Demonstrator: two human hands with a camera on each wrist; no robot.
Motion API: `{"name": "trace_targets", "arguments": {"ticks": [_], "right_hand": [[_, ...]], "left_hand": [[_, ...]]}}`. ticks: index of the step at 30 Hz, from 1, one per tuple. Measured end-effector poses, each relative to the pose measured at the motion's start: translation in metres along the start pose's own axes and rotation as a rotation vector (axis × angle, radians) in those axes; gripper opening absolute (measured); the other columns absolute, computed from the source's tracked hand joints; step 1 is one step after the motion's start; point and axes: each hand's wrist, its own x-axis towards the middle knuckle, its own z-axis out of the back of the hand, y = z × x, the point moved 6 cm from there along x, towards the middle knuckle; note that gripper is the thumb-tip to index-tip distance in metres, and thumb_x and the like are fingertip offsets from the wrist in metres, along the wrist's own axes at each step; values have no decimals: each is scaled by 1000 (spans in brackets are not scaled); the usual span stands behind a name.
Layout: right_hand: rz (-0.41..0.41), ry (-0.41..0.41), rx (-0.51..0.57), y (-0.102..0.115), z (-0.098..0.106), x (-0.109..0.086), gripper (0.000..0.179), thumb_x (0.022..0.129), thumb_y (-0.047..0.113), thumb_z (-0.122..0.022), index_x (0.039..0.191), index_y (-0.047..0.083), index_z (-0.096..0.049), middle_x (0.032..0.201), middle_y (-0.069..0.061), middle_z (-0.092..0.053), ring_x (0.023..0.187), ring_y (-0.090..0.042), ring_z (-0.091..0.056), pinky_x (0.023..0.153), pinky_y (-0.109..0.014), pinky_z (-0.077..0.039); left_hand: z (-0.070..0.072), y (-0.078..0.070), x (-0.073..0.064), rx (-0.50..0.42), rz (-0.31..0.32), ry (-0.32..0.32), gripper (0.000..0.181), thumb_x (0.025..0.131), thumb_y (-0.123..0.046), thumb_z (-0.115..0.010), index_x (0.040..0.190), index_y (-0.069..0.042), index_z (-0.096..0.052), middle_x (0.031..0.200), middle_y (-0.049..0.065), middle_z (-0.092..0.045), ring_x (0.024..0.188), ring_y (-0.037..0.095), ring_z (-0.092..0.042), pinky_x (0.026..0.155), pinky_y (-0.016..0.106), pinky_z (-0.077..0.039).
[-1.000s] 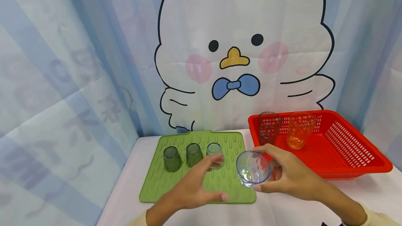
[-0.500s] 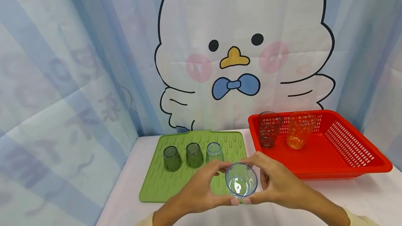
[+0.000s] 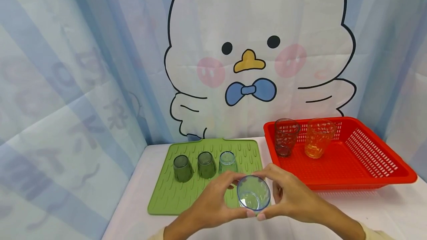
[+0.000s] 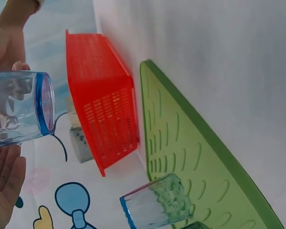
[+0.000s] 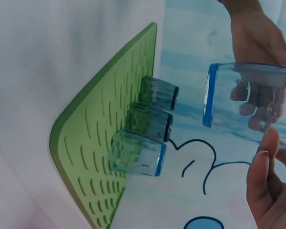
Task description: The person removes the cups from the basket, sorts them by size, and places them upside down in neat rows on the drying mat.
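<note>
Now left hand [image 3: 211, 203], right hand [image 3: 294, 199]: curled round blue-rimmed tumbler [image 3: 253, 194]
Drying mat [image 3: 166, 200] beyond: three tumblers [image 3: 206, 166] placed, apparently inverted
Basket [image 3: 361, 166], rightward: two glasses [image 3: 319, 142] left

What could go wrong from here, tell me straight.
The held glass could slip and drop, since only the left hand and right hand support it, raised off the green mat. Moved forward too low, it might knock the pale blue glass standing on the mat just beyond the hands.
</note>
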Motion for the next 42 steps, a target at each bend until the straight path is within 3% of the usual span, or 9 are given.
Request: {"name": "trace_targets", "arguments": {"ticks": [9,14,18,21,24,29,34,42], "right_hand": [[33,48,169,-8,-7,2,80,69,31,-93,138,16,-54,112,-2,-55,59,-4,-53,52,-23,-50],[48,86,291,-17,-17,4,78,72,22,-92,138,15,-52,109,-5,-57,60,-5,-57,52,-25,-52],[9,143,457,-27,-32,5,81,75,12,-88,145,14,-47,123,-12,-59,84,-17,-67,70,-32,-61],[-18,179,549,-34,-43,6,85,77,8,-85,149,11,-41,130,-17,-59,102,-23,-66,83,-36,-60],[2,208,599,-37,-52,6,84,79,5,-82,149,3,-38,130,-18,-61,103,-20,-64,83,-33,-59],[65,230,705,-38,-61,7,82,83,1,-77,152,-2,-32,134,-13,-61,106,-21,-65,86,-37,-60],[110,205,714,-39,-64,8,78,85,-1,-75,151,-4,-33,135,-13,-61,107,-19,-66,85,-38,-60],[47,195,682,-42,-68,9,70,89,4,-72,150,1,-38,131,-24,-61,105,-24,-67,84,-38,-60]], "left_hand": [[4,-2,-3,-18,-12,-21,65,83,-45,-81,136,-19,-54,123,-8,-61,107,4,-58,93,26,-53],[10,-7,-4,-26,-55,-43,65,83,-42,-82,137,-18,-54,124,-7,-60,109,5,-59,95,28,-54],[14,-13,-3,-27,-111,-72,67,82,-39,-83,137,-16,-53,125,-5,-61,112,8,-60,95,27,-54],[17,-17,-3,-30,-150,-94,68,81,-36,-84,137,-15,-53,126,-3,-61,113,9,-60,94,27,-54],[18,-19,-3,-37,-167,-104,68,82,-34,-84,138,-14,-52,126,-1,-61,113,9,-60,94,27,-55],[18,-17,-3,-54,-157,-95,66,82,-34,-84,138,-15,-53,125,-1,-61,113,13,-62,93,28,-55],[17,-13,-3,-74,-122,-73,66,82,-34,-84,138,-17,-52,125,-4,-60,114,20,-63,95,28,-55],[11,-5,-3,-80,-51,12,73,84,-37,-82,143,-14,-46,133,1,-57,122,12,-56,100,29,-51]]}}
